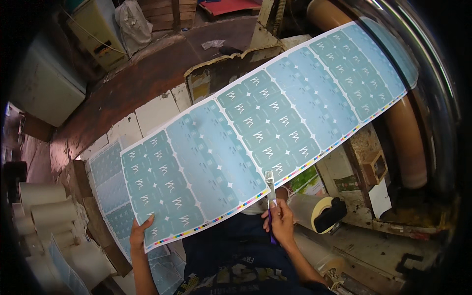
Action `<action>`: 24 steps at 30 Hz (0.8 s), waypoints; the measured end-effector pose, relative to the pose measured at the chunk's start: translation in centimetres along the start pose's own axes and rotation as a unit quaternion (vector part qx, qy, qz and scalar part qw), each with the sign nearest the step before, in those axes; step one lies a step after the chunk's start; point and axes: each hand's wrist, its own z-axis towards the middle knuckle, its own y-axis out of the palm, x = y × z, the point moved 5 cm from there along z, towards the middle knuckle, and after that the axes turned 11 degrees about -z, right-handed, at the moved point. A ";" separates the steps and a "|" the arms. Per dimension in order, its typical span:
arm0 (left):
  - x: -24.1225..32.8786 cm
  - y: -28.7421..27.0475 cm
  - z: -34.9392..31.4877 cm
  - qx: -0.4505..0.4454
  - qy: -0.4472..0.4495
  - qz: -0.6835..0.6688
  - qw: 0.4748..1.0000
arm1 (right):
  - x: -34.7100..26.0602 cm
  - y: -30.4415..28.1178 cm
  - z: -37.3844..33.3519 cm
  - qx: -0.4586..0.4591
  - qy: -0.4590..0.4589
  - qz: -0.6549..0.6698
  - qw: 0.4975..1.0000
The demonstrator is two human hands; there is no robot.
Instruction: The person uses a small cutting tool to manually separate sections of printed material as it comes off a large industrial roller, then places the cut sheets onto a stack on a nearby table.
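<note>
A long printed web of sheets [216, 157], in alternating green and pale blue panels, stretches from a roller at the upper right down to the left. My left hand [141, 230] grips its near left corner, thumb on top and fingers underneath. My right hand [280, 221] is closed round the purple handle of a cutter knife [271, 189]. Its metal blade points away from me and lies at the web's near edge, by the boundary between a blue and a green panel. The handle is partly hidden by my fingers.
Beneath the web's left end lies a stack of similar printed sheets [110, 184]. Pale paper rolls [54, 216] stand at the left. A shiny metal cylinder [432, 64] curves along the right, and a wound film roll [312, 209] with a black core sits beside my right hand.
</note>
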 end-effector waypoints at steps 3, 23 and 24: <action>2.0 0.9 -2.0 0.016 0.008 -0.015 1.000 | -2.1 -2.3 -0.2 0.073 -0.047 0.067 0.994; 14.9 -34.7 -22.7 0.387 0.413 -0.090 0.819 | -8.7 -5.3 -8.6 0.095 -0.477 -0.460 0.743; 15.2 -39.7 -26.3 0.420 0.468 -0.133 0.766 | -9.6 -2.6 -8.7 0.082 -0.510 -0.441 0.734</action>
